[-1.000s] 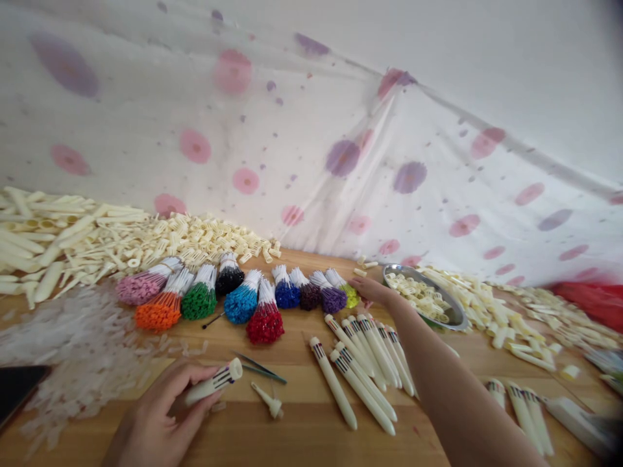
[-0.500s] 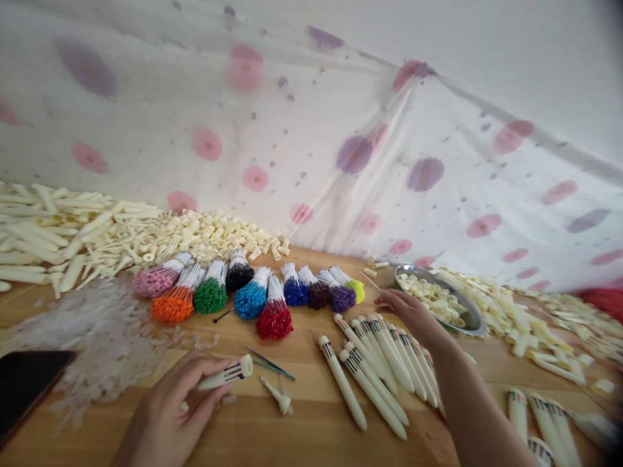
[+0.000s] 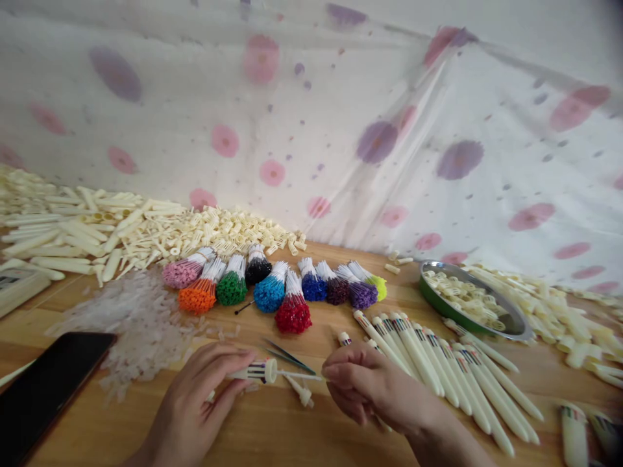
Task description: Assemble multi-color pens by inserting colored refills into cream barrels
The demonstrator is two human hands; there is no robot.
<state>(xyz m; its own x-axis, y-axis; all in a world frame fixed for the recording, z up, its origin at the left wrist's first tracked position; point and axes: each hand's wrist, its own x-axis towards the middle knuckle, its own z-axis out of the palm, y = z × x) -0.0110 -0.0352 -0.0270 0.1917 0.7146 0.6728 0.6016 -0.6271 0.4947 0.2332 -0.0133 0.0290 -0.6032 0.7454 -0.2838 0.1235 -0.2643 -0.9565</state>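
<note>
Cream pen barrel (image 3: 253,371) is sitting pinched in the left hand (image 3: 199,402) above the wooden table (image 3: 272,434) while the right hand (image 3: 365,389), fingers closed, is feeding a thin refill (image 3: 296,375) into it, finished pens (image 3: 438,363) lying alongside, refill bundles (image 3: 272,292) and loose parts (image 3: 121,227) still waiting.

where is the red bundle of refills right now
In the head view the red bundle lies on the wooden table, left of centre, in front of the blue bundle and beyond the tweezers.
</note>
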